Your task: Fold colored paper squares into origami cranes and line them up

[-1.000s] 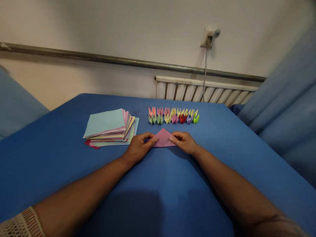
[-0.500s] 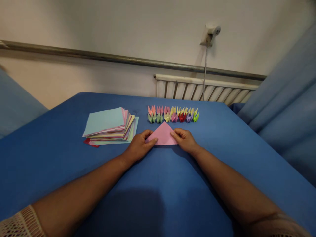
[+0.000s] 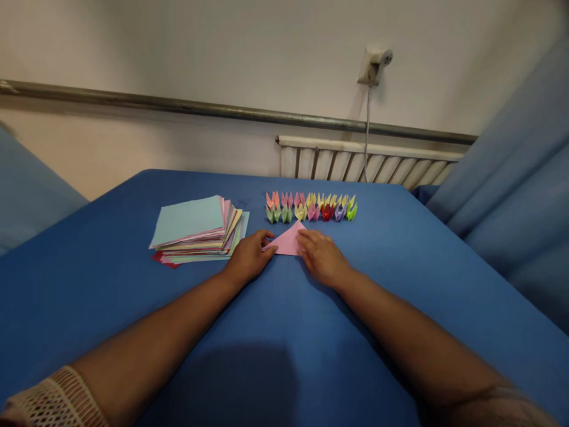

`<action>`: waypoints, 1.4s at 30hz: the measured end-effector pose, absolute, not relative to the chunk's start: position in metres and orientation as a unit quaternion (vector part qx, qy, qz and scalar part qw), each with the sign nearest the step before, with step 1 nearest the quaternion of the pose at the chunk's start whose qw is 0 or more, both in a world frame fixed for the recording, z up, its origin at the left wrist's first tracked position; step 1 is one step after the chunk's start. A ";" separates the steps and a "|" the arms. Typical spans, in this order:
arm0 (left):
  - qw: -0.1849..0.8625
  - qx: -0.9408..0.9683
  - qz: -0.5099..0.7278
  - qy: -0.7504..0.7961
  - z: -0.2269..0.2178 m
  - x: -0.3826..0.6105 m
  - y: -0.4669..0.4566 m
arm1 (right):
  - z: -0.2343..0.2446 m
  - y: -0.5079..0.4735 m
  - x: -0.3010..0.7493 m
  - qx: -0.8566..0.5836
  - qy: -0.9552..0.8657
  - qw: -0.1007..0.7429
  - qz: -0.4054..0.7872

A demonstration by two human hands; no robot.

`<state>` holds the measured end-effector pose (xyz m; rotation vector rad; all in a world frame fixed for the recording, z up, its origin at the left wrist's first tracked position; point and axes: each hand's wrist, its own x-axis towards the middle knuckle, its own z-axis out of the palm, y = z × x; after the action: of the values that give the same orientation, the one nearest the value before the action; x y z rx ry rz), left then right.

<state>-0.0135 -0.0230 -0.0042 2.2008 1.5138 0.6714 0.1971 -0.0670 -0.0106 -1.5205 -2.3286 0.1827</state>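
Note:
A pink sheet of folded paper [image 3: 288,241], triangular in outline, lies on the blue table in front of me. My left hand [image 3: 251,255] is closed on its left corner, thumb on top. Across the paper's right part my right hand [image 3: 323,256] lies flat, fingers stretched out and close together, hiding that side. Just beyond the paper's tip stand two rows of small folded paper cranes [image 3: 313,212] in pink, yellow, green, red and purple.
Left of my hands sits a thick stack of coloured paper [image 3: 191,222], light blue on top. Behind the blue table [image 3: 293,320] are a radiator [image 3: 368,157], a metal rail [image 3: 200,108] and a socket with a plug [image 3: 373,65]. A blue curtain [image 3: 524,196] hangs at the right.
My right hand has let go of the right corner and moved left, now flat over the paper. The paper's right side is covered or folded over. My left hand keeps its corner.

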 end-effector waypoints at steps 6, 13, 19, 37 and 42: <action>0.176 0.785 0.213 0.554 -0.002 -0.024 -0.020 | -0.019 -0.083 0.182 -0.511 -0.846 0.092 0.119; 0.065 0.866 0.229 0.440 0.004 -0.003 -0.044 | -0.015 -0.087 0.181 -0.509 -0.848 0.068 0.133; 0.137 0.922 0.103 0.347 -0.011 0.014 -0.063 | -0.019 -0.085 0.182 -0.502 -0.853 0.052 0.136; 0.103 0.931 0.028 0.350 -0.004 0.007 -0.056 | -0.013 -0.089 0.177 -0.544 -0.825 0.055 0.142; 0.074 0.938 0.012 0.339 -0.005 -0.002 -0.054 | -0.012 -0.089 0.188 -0.629 -0.765 0.027 0.132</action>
<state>-0.0024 -0.0538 -0.0052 2.8158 1.0178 0.0368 0.1880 -0.0888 -0.0116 -1.9434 -2.3637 0.4075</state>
